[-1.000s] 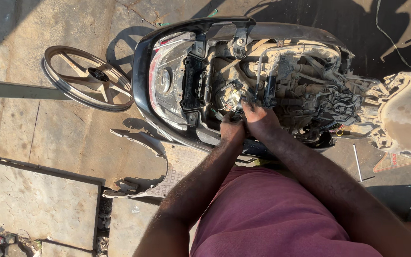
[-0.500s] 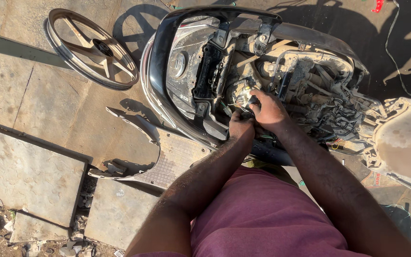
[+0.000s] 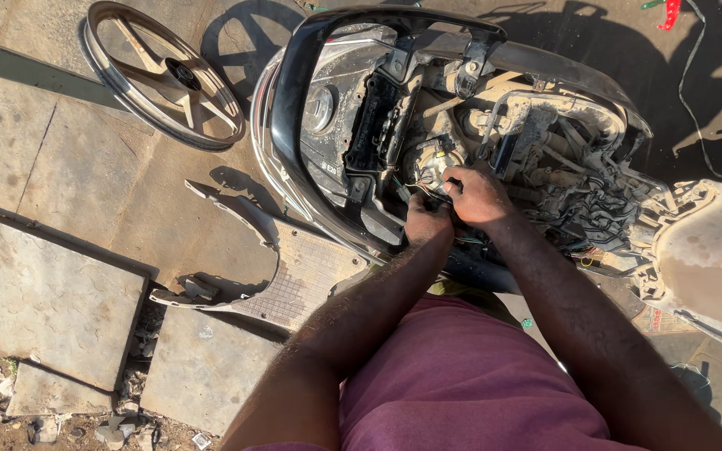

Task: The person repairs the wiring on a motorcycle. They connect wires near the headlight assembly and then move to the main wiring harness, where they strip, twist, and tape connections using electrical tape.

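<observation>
- The stripped scooter body (image 3: 461,142) lies across the upper middle of the view, its seat and panels off, so the dusty frame, black rim and inner parts are laid bare; its right end runs into deep shadow and is hard to read.
- A pale, dust-caked panel (image 3: 712,259) at the right edge is cut off by the frame.
- The paved ground (image 3: 68,192) of concrete slabs carries everything; rubble and grit fill the lower left corner.
- A loose alloy wheel (image 3: 165,75) lies flat at the upper left, well apart from the hands, its top edge clipped by the frame.
- A curved grey body panel with a ribbed footboard (image 3: 286,276) lies on the slabs just left of the person's arms.
- Both forearms reach forward from the bottom of the view over a maroon garment (image 3: 461,384), converging at the middle of the scooter.
- The left hand (image 3: 426,219) is curled, knuckles up, its grip pressed together on a bundle of thin coloured wires (image 3: 418,185); the fingertips are hidden under the hand.
- The right hand (image 3: 478,194) sits just beside it, touching or nearly so, fingers bent down into the frame; its grip seems pinched on the same wires, though I cannot tell exactly what it clasps.
- The wires sit in the scooter's open centre, beside a round dusty metal part (image 3: 432,159).
</observation>
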Tool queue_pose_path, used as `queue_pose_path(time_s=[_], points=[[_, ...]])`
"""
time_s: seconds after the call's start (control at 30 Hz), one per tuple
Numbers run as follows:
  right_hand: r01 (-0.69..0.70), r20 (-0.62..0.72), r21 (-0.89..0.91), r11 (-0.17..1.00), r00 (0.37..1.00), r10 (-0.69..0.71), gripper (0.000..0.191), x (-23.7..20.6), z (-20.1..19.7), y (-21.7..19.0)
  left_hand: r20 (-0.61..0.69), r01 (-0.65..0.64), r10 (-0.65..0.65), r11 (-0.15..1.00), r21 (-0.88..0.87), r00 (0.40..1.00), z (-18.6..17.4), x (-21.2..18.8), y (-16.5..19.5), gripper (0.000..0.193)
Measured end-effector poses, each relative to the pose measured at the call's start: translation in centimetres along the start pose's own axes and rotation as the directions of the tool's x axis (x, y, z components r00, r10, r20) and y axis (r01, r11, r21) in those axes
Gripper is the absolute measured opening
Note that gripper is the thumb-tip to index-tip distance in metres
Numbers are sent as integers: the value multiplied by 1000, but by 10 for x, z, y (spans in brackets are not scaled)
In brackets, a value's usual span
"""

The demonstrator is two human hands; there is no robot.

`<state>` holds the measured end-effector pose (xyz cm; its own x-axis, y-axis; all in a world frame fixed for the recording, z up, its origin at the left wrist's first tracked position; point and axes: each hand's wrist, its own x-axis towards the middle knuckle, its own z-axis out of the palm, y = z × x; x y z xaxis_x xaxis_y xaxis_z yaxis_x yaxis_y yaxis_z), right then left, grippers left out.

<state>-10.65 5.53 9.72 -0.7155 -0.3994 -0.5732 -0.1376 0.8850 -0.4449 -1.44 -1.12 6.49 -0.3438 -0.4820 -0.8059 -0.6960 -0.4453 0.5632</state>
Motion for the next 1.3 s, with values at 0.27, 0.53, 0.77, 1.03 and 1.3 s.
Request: queue_pose_path(time_s=[0.27, 0.53, 0.77, 1.03, 1.3], points=[[67, 110, -90, 994, 992, -57, 26, 15, 8, 15, 69, -33, 44, 987, -155, 997, 4, 6, -13, 48], [200, 202, 72, 977, 957, -210, 48, 44, 25, 61, 108, 48, -48, 999, 7, 993, -4, -4, 10, 45], [205, -17, 136, 969, 979, -205, 28, 26, 23, 55, 121, 161, -210, 931, 326, 970, -11, -14, 54, 51], [250, -166, 108, 962, 959, -231, 27, 14, 18, 44, 216, -82, -179, 557, 826, 960, -10, -2, 81, 44], [320, -249, 251, 913, 933, -258, 26, 25, 40, 71, 313, -303, -45, 155, 940, 949, -22, -19, 129, 46]])
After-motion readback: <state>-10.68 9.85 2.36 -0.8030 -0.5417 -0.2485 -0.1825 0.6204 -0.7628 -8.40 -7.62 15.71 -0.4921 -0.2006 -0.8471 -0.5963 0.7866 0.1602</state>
